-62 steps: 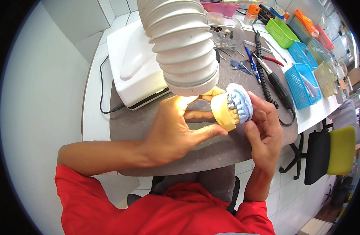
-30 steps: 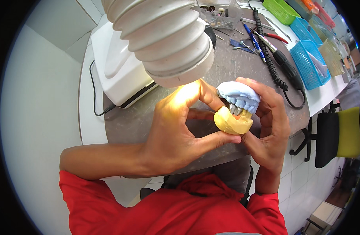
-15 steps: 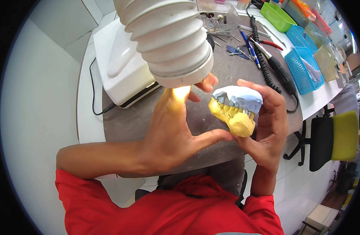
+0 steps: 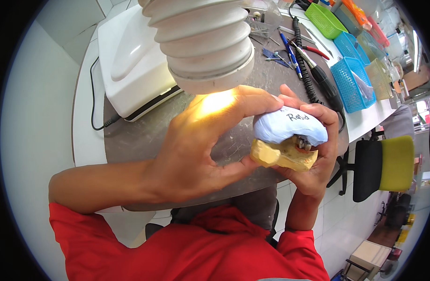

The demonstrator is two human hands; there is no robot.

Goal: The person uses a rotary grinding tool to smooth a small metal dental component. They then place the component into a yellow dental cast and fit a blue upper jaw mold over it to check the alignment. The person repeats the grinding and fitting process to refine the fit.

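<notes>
Both hands are raised above the grey tabletop (image 4: pixel 144 140), under the ribbed white hose (image 4: pixel 201 42) whose lamp throws a yellow glare on the left hand (image 4: pixel 201 145).

Object in hand: a pair of dental casts — pale blue cast (image 4: pixel 287 125) on top, yellow cast (image 4: pixel 283 157) beneath, the two pressed together. Dark metal parts show between them at the right end; detail too small to make out.

Right hand (image 4: pixel 315 154): grip clamped on the casts, fingers wrapped over the far side, palm under the yellow base. The casts sit inside this grip, clear of the tabletop.

Left hand: fingers bent, thumb tip touching the near left end of the yellow cast, fingertips at the upper left edge of the blue one — a light closed grip on the casts, as far as the glare allows.

Surroundings: white machine (image 4: pixel 130 61) at the back left, blue basket (image 4: pixel 353 77) and green basket (image 4: pixel 327 18) at the right, pens and hand tools (image 4: pixel 290 51) between. Yellow-backed chair (image 4: pixel 388 164) off the right edge.
</notes>
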